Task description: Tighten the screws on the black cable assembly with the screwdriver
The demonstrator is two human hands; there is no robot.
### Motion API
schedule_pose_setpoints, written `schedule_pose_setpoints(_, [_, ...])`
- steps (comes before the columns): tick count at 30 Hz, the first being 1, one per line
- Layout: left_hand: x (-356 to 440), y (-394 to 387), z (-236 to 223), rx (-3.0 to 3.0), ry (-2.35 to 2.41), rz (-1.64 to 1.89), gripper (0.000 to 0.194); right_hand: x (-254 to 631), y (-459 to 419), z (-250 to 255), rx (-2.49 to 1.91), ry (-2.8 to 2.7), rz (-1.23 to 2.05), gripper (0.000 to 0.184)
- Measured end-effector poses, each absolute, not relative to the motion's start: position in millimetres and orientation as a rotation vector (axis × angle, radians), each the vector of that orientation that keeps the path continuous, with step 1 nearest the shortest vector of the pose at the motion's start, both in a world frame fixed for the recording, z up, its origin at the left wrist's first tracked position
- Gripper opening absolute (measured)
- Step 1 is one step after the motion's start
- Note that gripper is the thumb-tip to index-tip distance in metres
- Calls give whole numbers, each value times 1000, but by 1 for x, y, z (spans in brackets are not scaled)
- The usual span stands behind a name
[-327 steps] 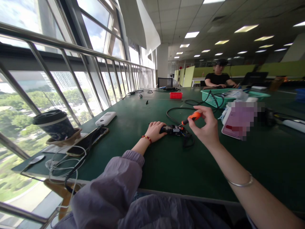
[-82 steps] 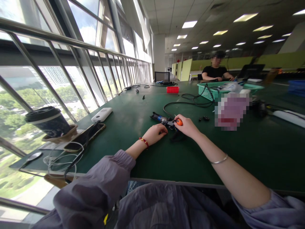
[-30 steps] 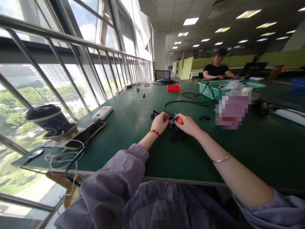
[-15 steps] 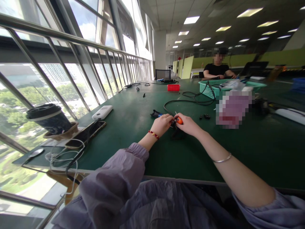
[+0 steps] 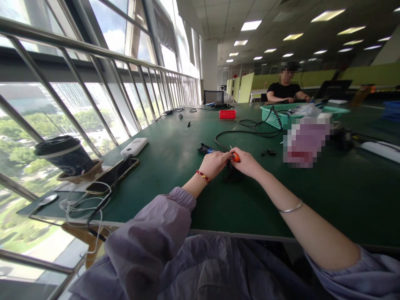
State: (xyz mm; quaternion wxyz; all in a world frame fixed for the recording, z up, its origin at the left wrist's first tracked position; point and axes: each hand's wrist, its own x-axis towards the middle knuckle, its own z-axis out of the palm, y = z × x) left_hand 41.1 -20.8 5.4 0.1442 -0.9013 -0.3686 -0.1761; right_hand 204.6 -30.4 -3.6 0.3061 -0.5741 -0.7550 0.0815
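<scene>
My left hand (image 5: pixel 214 163) is closed over a black-and-blue device (image 5: pixel 208 148), whose far end sticks out past the knuckles. A black cable (image 5: pixel 223 134) runs away behind it. Pinched in my right hand (image 5: pixel 248 163) is an orange-handled screwdriver (image 5: pixel 236 157), its thin shaft pointing up and away. The fingertips of both hands meet, hiding the spot between them. Below the fingers is a dark part (image 5: pixel 233 173), too dim to make out. Several small black pieces (image 5: pixel 270 152) lie right of my right hand.
A green basket (image 5: pixel 271 117) holding cables and bags stands at the back right, behind a blurred pink item (image 5: pixel 308 141). A small red basket (image 5: pixel 227 114) sits farther back. Left are a cup (image 5: pixel 67 156), a phone (image 5: pixel 114 177) and a white power bank (image 5: pixel 134 147). A person (image 5: pixel 284 89) sits opposite.
My left hand has turned slightly, its fingers now flatter over the device and closer to the screwdriver. My right hand has barely moved.
</scene>
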Motion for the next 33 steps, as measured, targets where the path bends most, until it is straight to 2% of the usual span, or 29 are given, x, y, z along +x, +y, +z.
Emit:
schedule_pose_setpoints(13, [37,-13,0,-2560,-1071,-615,16,210,-37,11,-1399,-1650,39,25])
schedule_pose_setpoints(16, [32,-8,-3,-2535,-1177,-753,29,210,-45,18,-1293,-1555,127,32])
schedule_pose_setpoints(19, [23,2,-8,-2586,-1238,-797,51,206,-54,24,-1178,-1515,87,28])
schedule_pose_setpoints(21, [18,7,-10,-2645,-1277,-746,55,203,-60,27,-1100,-1516,48,26])
schedule_pose_setpoints(33, [15,8,-9,-2627,-1350,-663,46,198,-68,31,-1055,-1555,10,26])
